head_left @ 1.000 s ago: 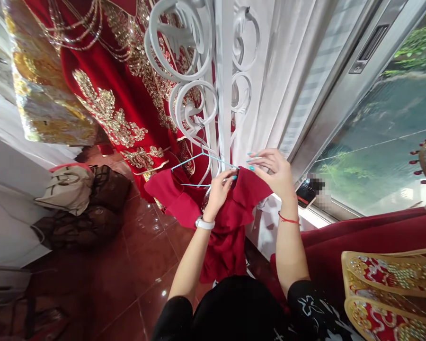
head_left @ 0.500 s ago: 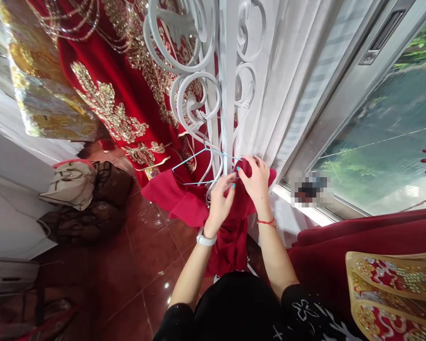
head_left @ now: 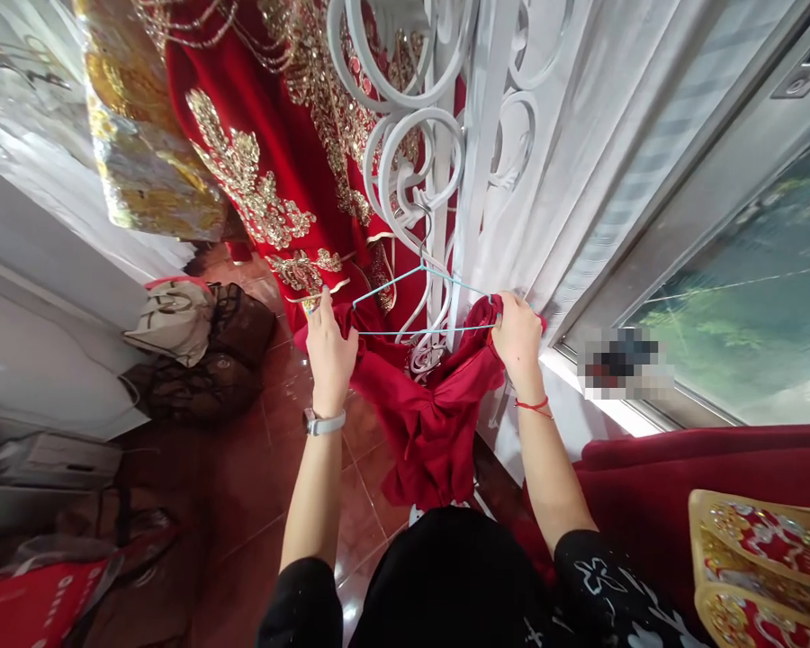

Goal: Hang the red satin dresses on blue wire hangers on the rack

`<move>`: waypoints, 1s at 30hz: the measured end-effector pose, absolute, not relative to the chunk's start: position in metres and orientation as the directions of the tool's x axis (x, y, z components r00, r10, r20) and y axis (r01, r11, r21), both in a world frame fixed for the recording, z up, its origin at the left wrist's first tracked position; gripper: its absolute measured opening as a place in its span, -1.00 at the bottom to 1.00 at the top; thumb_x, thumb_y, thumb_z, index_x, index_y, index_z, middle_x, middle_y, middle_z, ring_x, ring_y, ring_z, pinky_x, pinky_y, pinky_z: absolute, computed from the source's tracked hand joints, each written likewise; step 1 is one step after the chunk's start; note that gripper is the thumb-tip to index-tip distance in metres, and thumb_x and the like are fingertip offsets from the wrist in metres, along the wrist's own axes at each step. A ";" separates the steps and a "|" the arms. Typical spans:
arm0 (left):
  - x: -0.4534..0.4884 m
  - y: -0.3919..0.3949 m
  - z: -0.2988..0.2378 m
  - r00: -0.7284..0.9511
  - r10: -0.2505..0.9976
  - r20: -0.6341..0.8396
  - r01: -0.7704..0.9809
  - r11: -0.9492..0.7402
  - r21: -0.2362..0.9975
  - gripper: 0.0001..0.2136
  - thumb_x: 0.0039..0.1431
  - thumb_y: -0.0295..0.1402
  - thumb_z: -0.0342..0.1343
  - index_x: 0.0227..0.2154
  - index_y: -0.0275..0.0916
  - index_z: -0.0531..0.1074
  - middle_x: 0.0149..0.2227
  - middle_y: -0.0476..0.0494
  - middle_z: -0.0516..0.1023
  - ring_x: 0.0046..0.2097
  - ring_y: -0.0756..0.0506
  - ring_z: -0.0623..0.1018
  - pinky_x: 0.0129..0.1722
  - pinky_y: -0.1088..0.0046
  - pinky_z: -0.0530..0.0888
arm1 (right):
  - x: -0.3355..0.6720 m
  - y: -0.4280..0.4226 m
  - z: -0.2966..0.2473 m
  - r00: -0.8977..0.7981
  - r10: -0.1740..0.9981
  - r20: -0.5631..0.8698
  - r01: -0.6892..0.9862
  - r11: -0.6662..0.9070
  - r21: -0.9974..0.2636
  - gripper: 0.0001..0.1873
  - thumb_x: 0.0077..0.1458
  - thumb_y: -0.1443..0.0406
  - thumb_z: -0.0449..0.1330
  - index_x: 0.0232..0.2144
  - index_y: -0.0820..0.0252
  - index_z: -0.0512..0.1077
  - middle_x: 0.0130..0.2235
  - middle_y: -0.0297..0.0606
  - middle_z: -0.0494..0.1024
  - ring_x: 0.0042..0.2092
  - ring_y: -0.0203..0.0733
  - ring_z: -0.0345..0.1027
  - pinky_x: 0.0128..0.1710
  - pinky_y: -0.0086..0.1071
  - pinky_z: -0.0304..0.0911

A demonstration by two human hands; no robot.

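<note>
A plain red garment (head_left: 432, 414) hangs on a thin light-blue wire hanger (head_left: 418, 301), whose hook rests in a white scrolled metal rack (head_left: 438, 153). My left hand (head_left: 328, 346), with a white watch at the wrist, grips the garment's left shoulder at the hanger's left end. At the hanger's right end my right hand (head_left: 517, 335), with a red thread bracelet at the wrist, pinches the right shoulder of the cloth. The garment's body droops in folds between my arms.
A red dress with gold embroidery (head_left: 270, 144) hangs behind the rack. White curtain (head_left: 580, 135) and a sliding glass door (head_left: 742, 270) stand at right. Bags (head_left: 189, 351) lie on the red tiled floor (head_left: 243, 504) at left. Red and gold fabric (head_left: 749, 531) lies at lower right.
My hands, together at the garment's middle before, have spread apart to the two ends of the hanger. The view has shifted so the rack sits further right.
</note>
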State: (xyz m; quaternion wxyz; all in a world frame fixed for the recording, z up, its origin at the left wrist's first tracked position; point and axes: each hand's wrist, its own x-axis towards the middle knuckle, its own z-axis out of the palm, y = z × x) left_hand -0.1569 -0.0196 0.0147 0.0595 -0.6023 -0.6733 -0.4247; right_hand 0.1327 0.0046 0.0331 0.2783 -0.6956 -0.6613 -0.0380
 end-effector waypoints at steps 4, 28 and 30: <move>-0.147 -0.023 0.015 -0.263 0.768 0.584 0.907 -0.010 0.421 -0.43 0.14 -0.54 0.06 0.26 -0.37 0.34 0.23 -0.45 0.48 0.28 -0.37 0.45 0.30 0.00 0.37 | 0.128 0.005 0.037 0.154 0.902 0.404 0.947 -0.018 -0.320 -0.64 0.20 0.52 0.02 -0.02 0.28 0.45 0.01 0.07 0.57 0.02 0.15 0.46 -0.04 -0.14 0.33; -0.192 -0.042 0.000 -0.665 0.493 0.561 0.546 -0.192 0.816 -0.77 0.07 -0.56 -0.09 -0.29 -0.29 0.43 -0.24 -0.20 0.59 -0.16 -0.09 0.61 -0.04 0.39 0.51 | 0.230 0.027 -0.005 0.257 0.899 0.356 0.531 0.176 -0.829 -0.63 -0.07 0.31 0.06 -0.33 0.22 0.66 -0.22 -0.14 0.72 -0.11 -0.02 0.57 0.04 -0.18 0.40; -0.191 -0.044 0.001 -0.673 0.487 0.557 0.553 -0.170 0.816 -0.79 0.08 -0.55 -0.08 -0.30 -0.29 0.43 -0.24 -0.21 0.58 -0.18 -0.08 0.60 -0.05 0.39 0.51 | 0.232 0.016 -0.007 0.307 0.886 0.348 0.530 0.144 -0.836 -0.63 -0.05 0.28 0.08 -0.32 0.24 0.67 -0.23 -0.11 0.72 -0.13 0.00 0.58 0.00 -0.20 0.40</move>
